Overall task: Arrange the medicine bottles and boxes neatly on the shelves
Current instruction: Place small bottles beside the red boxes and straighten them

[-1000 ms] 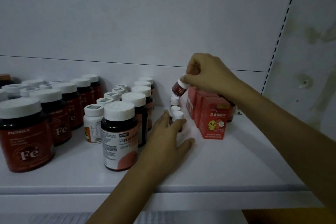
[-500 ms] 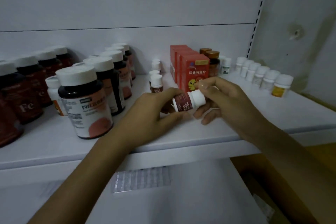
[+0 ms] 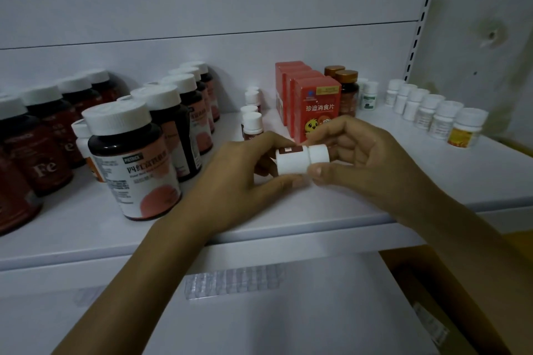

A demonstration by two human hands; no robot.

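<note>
Item: small bottle [image 3: 301,160], white cap, held sideways above the shelf [image 3: 288,219], near the red boxes [image 3: 315,106].
Hands: left hand [image 3: 239,179] grips the body; right hand [image 3: 372,161] pinches the cap end.
Change: a second ago the right hand alone lifted it; its label has since turned, white side up.
Status: apparently being checked, not yet re-shelved.

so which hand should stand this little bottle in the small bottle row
Left, probably: the left hand holds the little bottle by its body, and the small bottle row stands just behind its fingers. The right hand only pinches the cap end, in front of the red boxes.
</note>
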